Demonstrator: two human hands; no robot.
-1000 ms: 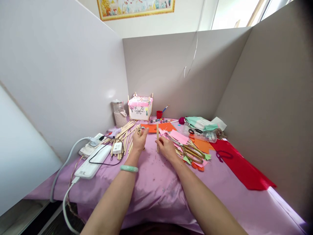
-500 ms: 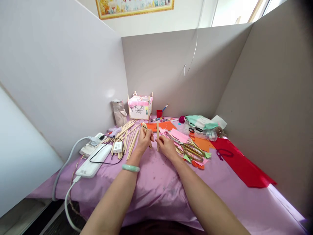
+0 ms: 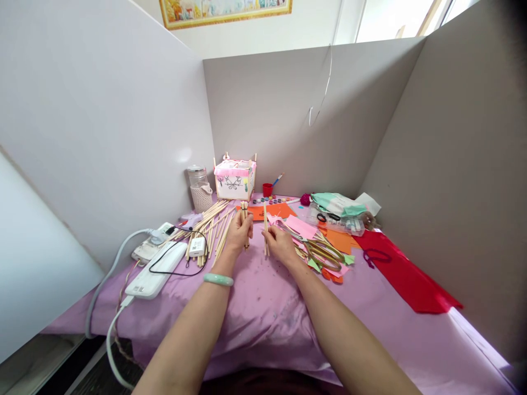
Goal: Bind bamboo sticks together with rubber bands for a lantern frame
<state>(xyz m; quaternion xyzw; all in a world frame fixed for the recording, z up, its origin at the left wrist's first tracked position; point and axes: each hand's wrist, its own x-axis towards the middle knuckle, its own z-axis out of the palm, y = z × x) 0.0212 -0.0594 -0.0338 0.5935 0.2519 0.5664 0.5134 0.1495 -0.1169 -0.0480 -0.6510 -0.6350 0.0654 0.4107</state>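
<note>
My left hand (image 3: 239, 232), with a pale green bangle (image 3: 218, 280) on its wrist, is closed round a small bundle of wooden sticks (image 3: 244, 208) that carries dark marks near its ends. The bundle stands almost upright. Between thumb and fingers of my right hand (image 3: 279, 242) are pale wooden sticks (image 3: 265, 216), also upright; whether one or two I cannot tell. A narrow gap separates the two hands. Many loose wooden sticks (image 3: 212, 233) lie left of my left hand. Large gold-handled scissors (image 3: 325, 253) rest on paper scraps just right of my right hand.
A decorated paper box (image 3: 234, 184) framed with sticks stands at the back beside a jar (image 3: 200, 189). Nearby are a red cup (image 3: 267, 190) and paint pots (image 3: 274, 201). A white power bank (image 3: 156, 271) with cables lies left, red felt (image 3: 403, 274) right. Grey panels enclose the table.
The bundle in my left hand has turned from leaning to nearly upright, and that hand has shifted slightly left. My right hand keeps its sticks in almost the same place.
</note>
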